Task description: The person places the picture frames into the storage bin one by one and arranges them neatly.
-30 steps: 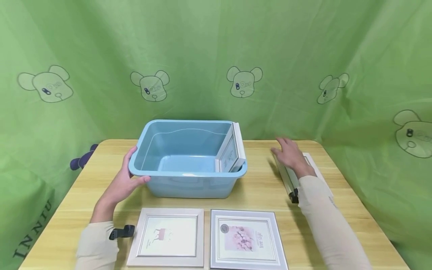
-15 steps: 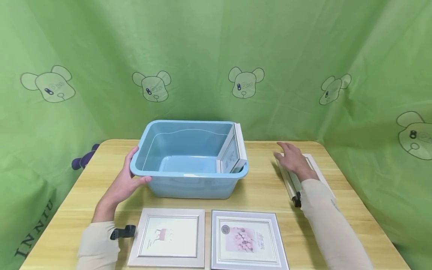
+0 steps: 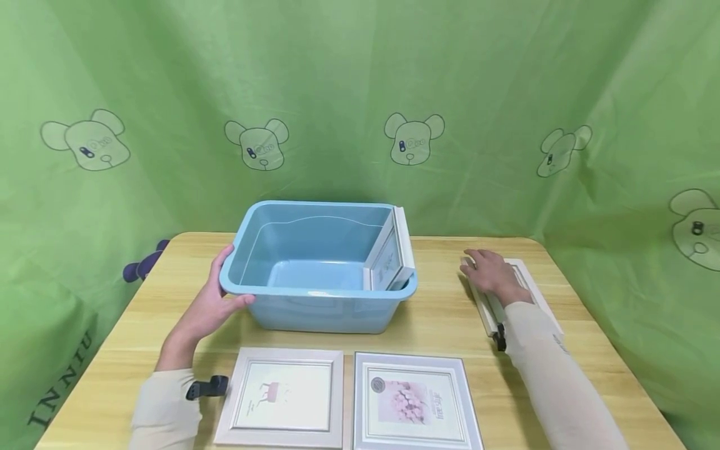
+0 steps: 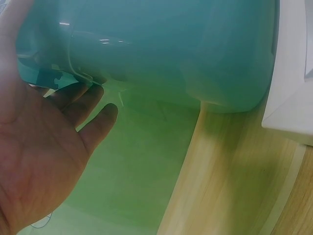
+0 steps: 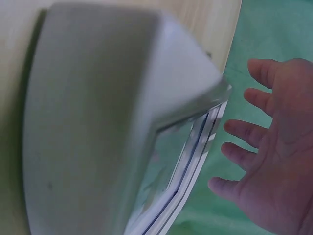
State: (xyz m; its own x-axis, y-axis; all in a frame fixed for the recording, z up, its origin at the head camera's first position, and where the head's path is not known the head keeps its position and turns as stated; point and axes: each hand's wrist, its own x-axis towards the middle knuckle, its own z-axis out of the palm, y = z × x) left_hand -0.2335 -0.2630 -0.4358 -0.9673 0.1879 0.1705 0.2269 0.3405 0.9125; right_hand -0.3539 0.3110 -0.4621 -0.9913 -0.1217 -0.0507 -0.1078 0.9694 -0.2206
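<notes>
My left hand (image 3: 210, 309) holds the near left corner of a light blue plastic basin (image 3: 326, 314), thumb along the front and fingers on the left side. In the left wrist view its fingertips (image 4: 105, 117) reach just under the rim. A white picture frame (image 3: 400, 240) leans upright inside the basin's right end. At the table's right, my right hand (image 3: 494, 278) hovers with spread fingers over another white picture frame (image 3: 537, 294), partly hidden by hand and sleeve. The right wrist view shows that frame (image 5: 93, 122) up close, fingers apart from it.
Two picture frames lie face up at the table's front: a white one (image 3: 284, 397) with a small animal print and a grey-edged one (image 3: 416, 400) with pink flowers. A green curtain (image 3: 337, 94) stands behind the wooden table (image 3: 439, 312).
My right hand has come slightly lower and nearer over the frame at the right. My left hand stays at the basin's corner. The whole head view has shifted a little.
</notes>
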